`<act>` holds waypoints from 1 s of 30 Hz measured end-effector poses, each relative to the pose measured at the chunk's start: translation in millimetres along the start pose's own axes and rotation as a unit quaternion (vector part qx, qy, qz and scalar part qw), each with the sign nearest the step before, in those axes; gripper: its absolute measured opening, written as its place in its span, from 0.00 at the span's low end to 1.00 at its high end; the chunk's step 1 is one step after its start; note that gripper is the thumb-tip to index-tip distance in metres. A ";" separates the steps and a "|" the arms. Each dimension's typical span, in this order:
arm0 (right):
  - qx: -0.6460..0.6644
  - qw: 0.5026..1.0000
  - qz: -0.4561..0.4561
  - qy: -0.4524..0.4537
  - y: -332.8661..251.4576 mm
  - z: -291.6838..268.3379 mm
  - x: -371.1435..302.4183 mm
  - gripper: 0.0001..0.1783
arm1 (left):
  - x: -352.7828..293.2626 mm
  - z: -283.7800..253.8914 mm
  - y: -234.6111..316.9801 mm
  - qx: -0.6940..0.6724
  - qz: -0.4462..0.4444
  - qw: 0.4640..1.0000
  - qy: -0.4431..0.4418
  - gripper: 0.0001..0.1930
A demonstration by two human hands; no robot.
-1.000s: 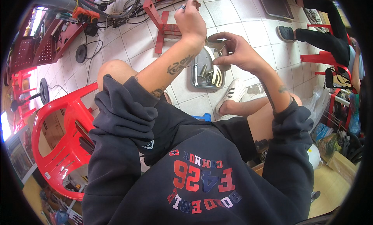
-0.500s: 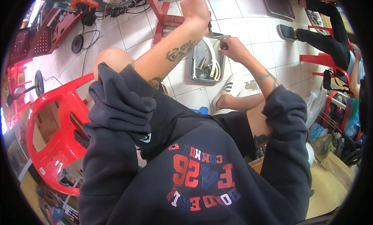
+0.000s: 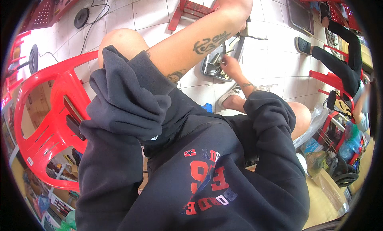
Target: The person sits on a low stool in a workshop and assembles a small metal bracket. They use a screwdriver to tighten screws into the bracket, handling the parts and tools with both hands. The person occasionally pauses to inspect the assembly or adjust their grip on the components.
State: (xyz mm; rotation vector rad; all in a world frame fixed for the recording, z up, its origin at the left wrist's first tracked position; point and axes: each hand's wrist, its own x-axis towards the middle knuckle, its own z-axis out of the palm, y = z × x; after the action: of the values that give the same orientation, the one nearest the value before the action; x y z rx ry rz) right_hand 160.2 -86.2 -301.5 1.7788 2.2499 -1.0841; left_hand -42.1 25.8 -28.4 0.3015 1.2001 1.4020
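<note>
My left hand [image 3: 236, 7] is at the top, its forearm crossing over the floor from the left. Its fingers are closed and mostly hidden. A thin, flat grey metal piece [image 3: 257, 38] sticks out just below it; what the fingers grip is not clear. My right hand [image 3: 232, 66] reaches over the near right part of a grey tray [image 3: 208, 73] on the floor, fingers drawn together. The fingertips are at a silver cylindrical part [image 3: 216, 58] and other small metal pieces. What they pinch is too small to tell. My left forearm hides the tray's far left part.
A red metal stand [image 3: 195, 8] is beyond my left forearm. A red plastic chair [image 3: 56, 111] stands at my left. Another tray [image 3: 300, 15] lies on the tiles at far right, near a seated person's dark shoe [image 3: 303, 45]. Plastic bags [image 3: 319, 151] and clutter lie at right.
The view has shifted. My right hand has left the spot beside my left hand and come down into the tray. My left hand has moved up and right in view.
</note>
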 end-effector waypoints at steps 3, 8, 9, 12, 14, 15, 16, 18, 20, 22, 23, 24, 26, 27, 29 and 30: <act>-0.087 0.991 -0.033 -0.096 -16.9 29.3 8.1 0.16 | -11.2 5.0 10.6 0.013 -0.051 0.998 -0.031 0.26; -0.153 0.987 0.016 -0.041 -41.0 74.9 4.6 0.15 | -25.8 6.4 36.1 0.116 -0.137 0.983 -0.036 0.25; -0.168 0.985 0.030 -0.002 -39.7 84.8 3.6 0.15 | -27.1 7.8 36.1 0.080 -0.141 0.985 -0.052 0.21; -0.188 0.981 0.036 -0.031 -37.0 98.1 7.5 0.16 | -32.9 4.6 35.0 0.002 -0.154 0.981 -0.121 0.23; -0.147 0.985 0.073 -0.047 -34.5 104.9 11.1 0.18 | -34.7 6.7 34.4 -0.036 -0.175 0.971 -0.158 0.22; -0.130 0.987 0.081 -0.047 -31.6 107.7 12.8 0.17 | -34.8 8.4 35.0 -0.053 -0.187 0.965 -0.177 0.22; -0.127 0.988 0.088 -0.020 -35.3 111.0 14.6 0.14 | -32.7 4.0 35.4 -0.075 -0.201 0.955 -0.206 0.23; -0.117 0.986 0.115 0.032 -38.8 115.9 10.8 0.10 | -35.0 2.0 37.3 -0.083 -0.196 0.944 -0.251 0.24; -0.113 0.988 0.101 0.035 -41.2 113.5 8.5 0.10 | -39.8 2.4 42.6 -0.078 -0.203 0.931 -0.293 0.28; -0.108 0.991 0.068 0.048 -43.2 106.7 5.5 0.10 | -38.5 -0.5 45.9 -0.038 -0.207 0.921 -0.326 0.28; -0.105 0.992 0.041 0.060 -43.8 101.4 3.1 0.10 | -37.6 -2.7 46.6 -0.019 -0.208 0.916 -0.341 0.29; -0.102 0.992 0.015 0.071 -44.1 95.3 1.8 0.11 | -35.8 -4.3 46.1 -0.005 -0.200 0.913 -0.356 0.30; 0.017 0.991 0.072 -0.111 -39.8 66.8 10.3 0.14 | -33.1 -5.9 45.6 -0.013 -0.196 0.899 -0.392 0.31; 0.079 0.972 0.100 -0.199 -35.3 50.8 15.3 0.15 | -33.1 -3.5 45.7 -0.017 -0.195 0.890 -0.411 0.31; 0.195 0.923 0.168 -0.286 -19.1 21.7 20.5 0.19 | -37.9 6.4 46.3 -0.039 -0.218 0.885 -0.409 0.32; 0.220 0.904 0.168 -0.326 -10.5 -3.6 22.3 0.18 | -36.3 7.2 42.8 -0.051 -0.225 0.883 -0.409 0.33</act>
State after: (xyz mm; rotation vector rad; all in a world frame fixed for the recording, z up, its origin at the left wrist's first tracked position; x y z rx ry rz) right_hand 145.1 -66.7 -304.2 1.5063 1.3250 -1.8502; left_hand -51.9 8.5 24.6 0.4483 0.4412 0.7763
